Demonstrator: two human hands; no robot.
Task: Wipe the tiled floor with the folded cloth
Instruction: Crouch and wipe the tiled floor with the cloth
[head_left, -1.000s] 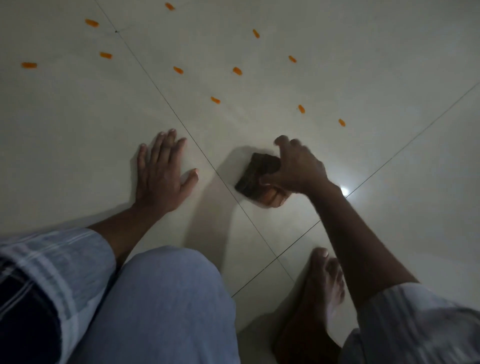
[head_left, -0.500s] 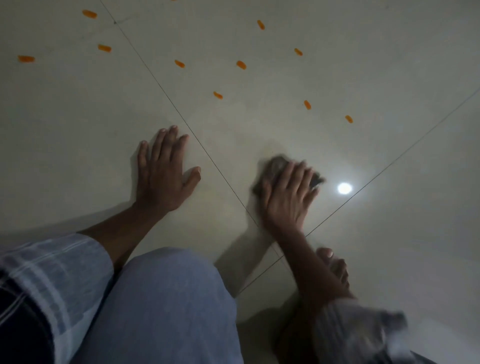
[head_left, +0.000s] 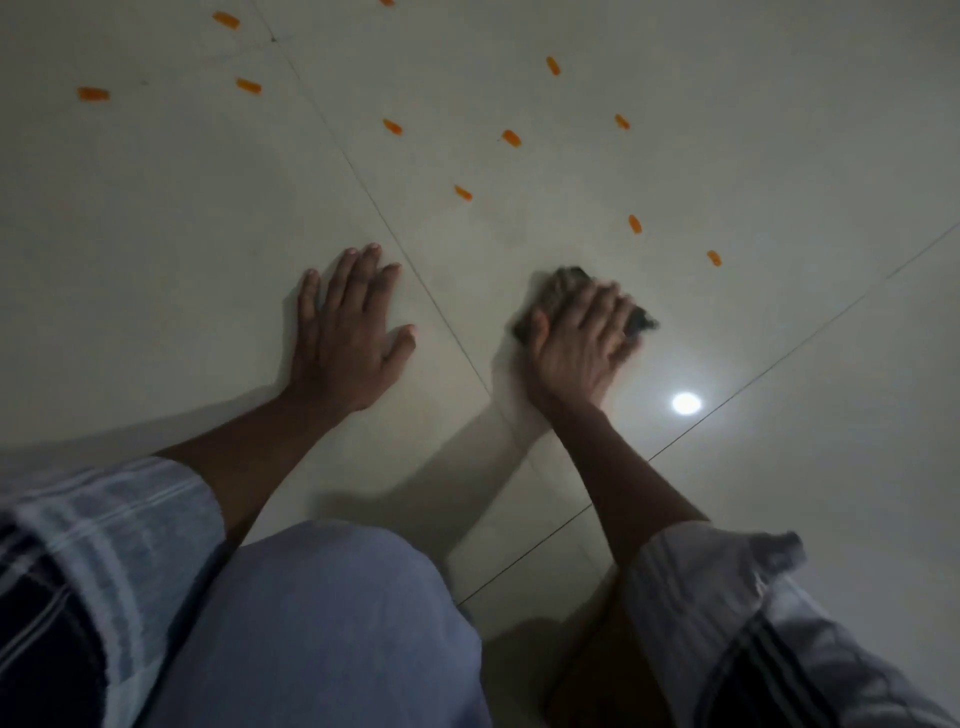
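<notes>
The right hand's fingers lie spread and flat over a dark, folded cloth, pressing it onto the pale, glossy tiled floor; the right hand is blurred, so whether the fingertips curl round the cloth's far edge is hard to say. The cloth sits just right of a thin grout line, its dark corners showing beyond the knuckles. Across that line the left hand rests palm down on the tile, fingers extended and slightly splayed, holding nothing. Small orange marks dot the floor farther out. A round white light reflection shines near the right wrist. Nearer, a blue-clothed knee and striped sleeves fill the foreground.
</notes>
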